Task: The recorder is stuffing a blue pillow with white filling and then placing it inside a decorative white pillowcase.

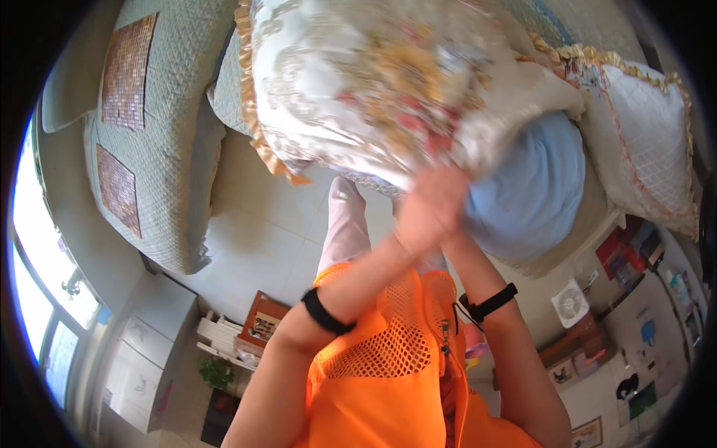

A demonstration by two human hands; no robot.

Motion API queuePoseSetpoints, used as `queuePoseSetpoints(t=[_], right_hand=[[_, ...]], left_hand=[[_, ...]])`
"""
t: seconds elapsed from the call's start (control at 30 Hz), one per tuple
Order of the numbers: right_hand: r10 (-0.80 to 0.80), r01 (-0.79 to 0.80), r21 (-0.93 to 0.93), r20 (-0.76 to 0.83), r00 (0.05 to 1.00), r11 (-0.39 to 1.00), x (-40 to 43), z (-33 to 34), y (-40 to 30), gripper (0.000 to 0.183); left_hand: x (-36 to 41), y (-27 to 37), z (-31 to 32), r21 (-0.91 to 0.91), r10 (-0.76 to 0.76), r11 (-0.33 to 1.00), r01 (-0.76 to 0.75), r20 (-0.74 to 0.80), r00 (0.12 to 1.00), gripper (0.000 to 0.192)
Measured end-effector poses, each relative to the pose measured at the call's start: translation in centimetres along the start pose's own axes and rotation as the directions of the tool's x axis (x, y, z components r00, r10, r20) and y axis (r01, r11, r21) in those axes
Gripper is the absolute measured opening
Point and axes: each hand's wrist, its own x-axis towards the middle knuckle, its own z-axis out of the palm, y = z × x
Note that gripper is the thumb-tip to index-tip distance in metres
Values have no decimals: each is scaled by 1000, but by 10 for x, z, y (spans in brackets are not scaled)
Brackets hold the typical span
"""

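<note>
A large white cushion (313,84) with a floral pattern and a gold ruffled edge fills the upper middle of the view, blurred. At its near edge, my left hand (421,210) is closed on the fabric. My right hand (452,219) is against the left one and mostly covered by it, so its fingers cannot be made out. Just to the right of my hands, a light blue cushion (532,190) lies on the sofa seat, partly under the floral cushion.
A quilted sofa section (173,145) with two beaded mats stands on the left. Another ruffled cushion (644,140) leans at the right. Pale floor tiles (257,224) lie between the sofa parts. Lower right are a white fan (570,302) and a cluttered table (644,336).
</note>
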Motion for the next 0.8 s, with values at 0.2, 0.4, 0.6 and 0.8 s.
queuePoseSetpoints(t=[0.2, 0.4, 0.6, 0.8], right_hand=[[-54, 53, -9, -98, 994, 999, 86, -56, 34, 48], [-60, 93, 300, -116, 991, 949, 160, -157, 57, 36], [200, -180, 546, 23, 980, 818, 222, -223, 68, 44], [-229, 231, 188, -31, 973, 955, 236, -246, 19, 90]], left_hand=[[5, -21, -38, -18, 34, 999, -33, 50, 998, 39], [-25, -109, -42, -265, -568, 814, 516, -181, 803, 37], [98, -94, -17, -671, -722, 525, 524, -24, 692, 35], [179, -70, -11, -723, -516, 652, 228, -202, 833, 42]])
